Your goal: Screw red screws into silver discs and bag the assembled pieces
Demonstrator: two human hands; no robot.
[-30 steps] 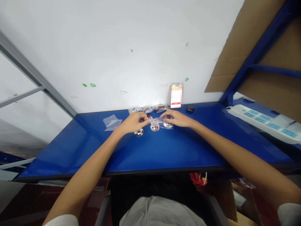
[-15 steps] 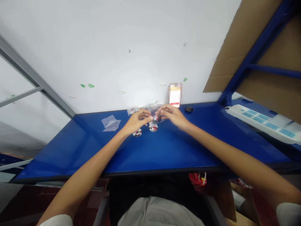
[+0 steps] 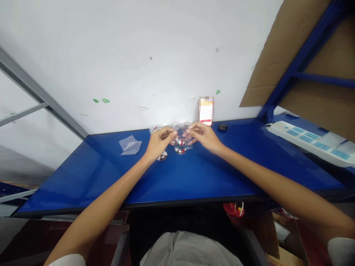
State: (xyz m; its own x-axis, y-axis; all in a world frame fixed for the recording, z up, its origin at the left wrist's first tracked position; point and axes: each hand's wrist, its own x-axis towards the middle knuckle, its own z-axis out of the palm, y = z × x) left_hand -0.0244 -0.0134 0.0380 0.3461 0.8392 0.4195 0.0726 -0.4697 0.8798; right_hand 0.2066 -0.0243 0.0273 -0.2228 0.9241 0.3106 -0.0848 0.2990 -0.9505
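Note:
Between my two hands is a small clear plastic bag (image 3: 182, 132), with a shiny round piece (image 3: 181, 142) marked in red at its lower part. My left hand (image 3: 160, 143) pinches the bag's left side between thumb and fingers. On the other side, my right hand (image 3: 205, 137) grips the bag with closed fingertips. Just below the bag, a shiny round disc (image 3: 181, 151) lies on the blue table (image 3: 188, 181). A second disc (image 3: 163, 156) lies beside my left wrist. More clear packaging (image 3: 154, 130) sits behind my left hand, partly hidden.
Flat clear plastic pieces (image 3: 130, 145) lie on the left of the table. A phone (image 3: 206, 111) leans on the white wall, with a small black object (image 3: 223, 127) to its right. A white power strip (image 3: 310, 142) stands at the far right.
My left thumb and fingers have drawn back slightly from the round piece onto the bag's edge. The bag is spread more between my hands, and the round piece sits lower and further left.

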